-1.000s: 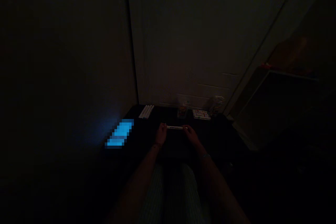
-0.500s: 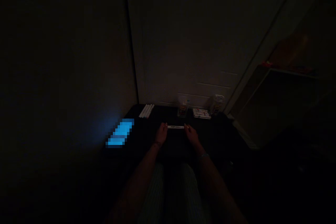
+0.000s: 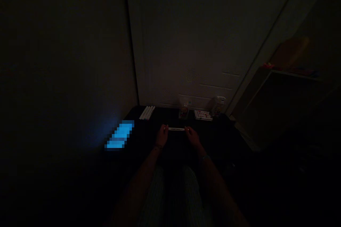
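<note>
head view, very dark: one white pen (image 3: 176,129) is held level, left to right, at the middle of the black table (image 3: 221,138). its left end is pinched in the fingers of the left hand (image 3: 162,136), its right end in those of the right hand (image 3: 192,137); contact with the table can't be told. a pen row (image 3: 147,112) is laid far left, a blurred lit screen (image 3: 120,135) nearer left. far right, a flat pack (image 3: 203,115) is set between two clear containers (image 3: 184,111). step in hand, apparently: pen being steadied by both ends. for any next move, one end would probably need releasing, the other kept pinched.
</note>
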`<state>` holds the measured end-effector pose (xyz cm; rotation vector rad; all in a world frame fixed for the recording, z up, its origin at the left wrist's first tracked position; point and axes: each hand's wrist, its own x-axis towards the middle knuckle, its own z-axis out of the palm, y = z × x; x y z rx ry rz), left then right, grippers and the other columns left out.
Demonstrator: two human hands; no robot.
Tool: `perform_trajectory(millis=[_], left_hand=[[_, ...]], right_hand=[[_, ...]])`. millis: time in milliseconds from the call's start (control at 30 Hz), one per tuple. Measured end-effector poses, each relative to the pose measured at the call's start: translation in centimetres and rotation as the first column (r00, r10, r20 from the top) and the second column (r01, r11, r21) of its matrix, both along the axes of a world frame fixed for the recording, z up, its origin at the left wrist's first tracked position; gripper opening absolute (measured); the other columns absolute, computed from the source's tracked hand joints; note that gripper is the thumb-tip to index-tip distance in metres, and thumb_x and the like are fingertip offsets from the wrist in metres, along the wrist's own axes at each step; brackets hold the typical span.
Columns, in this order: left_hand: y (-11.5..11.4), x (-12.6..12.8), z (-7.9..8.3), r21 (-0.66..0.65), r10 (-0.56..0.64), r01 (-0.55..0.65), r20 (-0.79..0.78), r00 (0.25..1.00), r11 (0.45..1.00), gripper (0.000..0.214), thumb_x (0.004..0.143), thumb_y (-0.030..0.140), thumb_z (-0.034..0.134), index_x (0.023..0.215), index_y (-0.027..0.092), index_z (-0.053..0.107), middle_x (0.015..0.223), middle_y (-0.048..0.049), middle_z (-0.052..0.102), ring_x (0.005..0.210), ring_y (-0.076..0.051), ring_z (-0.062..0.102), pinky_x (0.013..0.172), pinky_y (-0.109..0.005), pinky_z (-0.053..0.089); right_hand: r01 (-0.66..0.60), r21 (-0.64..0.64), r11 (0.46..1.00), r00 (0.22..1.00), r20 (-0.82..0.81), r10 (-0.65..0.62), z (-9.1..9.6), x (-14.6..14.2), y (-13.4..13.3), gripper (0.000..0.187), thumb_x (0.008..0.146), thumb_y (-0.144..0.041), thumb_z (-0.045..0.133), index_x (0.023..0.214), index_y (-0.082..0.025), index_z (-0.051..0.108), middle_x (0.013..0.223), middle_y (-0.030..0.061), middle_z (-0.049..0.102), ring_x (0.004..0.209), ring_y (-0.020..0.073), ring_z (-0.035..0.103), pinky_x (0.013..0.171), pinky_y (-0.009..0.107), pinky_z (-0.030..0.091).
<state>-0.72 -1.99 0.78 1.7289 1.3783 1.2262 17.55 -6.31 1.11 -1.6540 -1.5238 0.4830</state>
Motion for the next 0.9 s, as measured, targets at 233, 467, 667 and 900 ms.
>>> perform_trajectory(millis=[233,467,667,900], left_hand=[[0.24,0.20,-0.53,0.045,0.013,-0.012,-0.005,1.000,0.999,0.031,0.080,0.044,0.030,0.071,0.018,0.043,0.058,0.0050,0.042,0.054,-0.007,0.038,0.053,-0.018,0.030],[0.40,0.21,-0.56,0.044,0.016,-0.016,0.015,1.000,0.999,0.032,0.081,0.043,0.028,0.072,0.018,0.044,0.062,0.0032,0.045,0.056,-0.008,0.041,0.055,-0.019,0.032],[0.51,0.09,-0.66,0.041,0.011,-0.010,-0.026,1.000,0.999,0.032,0.081,0.044,0.028,0.070,0.018,0.043,0.060,0.0036,0.044,0.054,-0.007,0.039,0.053,-0.019,0.030],[0.38,0.43,-0.60,0.026,0.041,-0.041,-0.031,0.999,0.999,0.029,0.080,0.044,0.031,0.074,0.019,0.045,0.059,0.0042,0.046,0.053,-0.007,0.043,0.053,-0.019,0.030]], right_hand=[[0.024,0.002,1.000,0.998,-0.064,-0.024,0.17,-0.01,-0.09,0.041,0.079,-0.055,0.029,0.081,-0.024,0.055,0.073,-0.0037,0.056,0.068,0.0108,0.049,0.060,0.019,0.034],[-0.002,0.008,1.000,0.995,-0.099,0.003,-0.11,0.08,0.22,0.039,0.078,-0.054,0.031,0.082,-0.025,0.056,0.073,-0.0039,0.056,0.068,0.0110,0.049,0.060,0.019,0.035],[-0.014,0.068,0.998,0.988,-0.154,0.024,-0.41,0.15,0.33,0.038,0.078,-0.053,0.033,0.085,-0.024,0.055,0.078,-0.0030,0.056,0.072,0.0123,0.049,0.064,0.021,0.037],[-0.019,0.119,0.993,0.978,-0.205,0.044,-0.47,0.22,0.30,0.037,0.077,-0.051,0.035,0.083,-0.022,0.056,0.076,-0.0015,0.056,0.070,0.0131,0.048,0.062,0.021,0.036]])
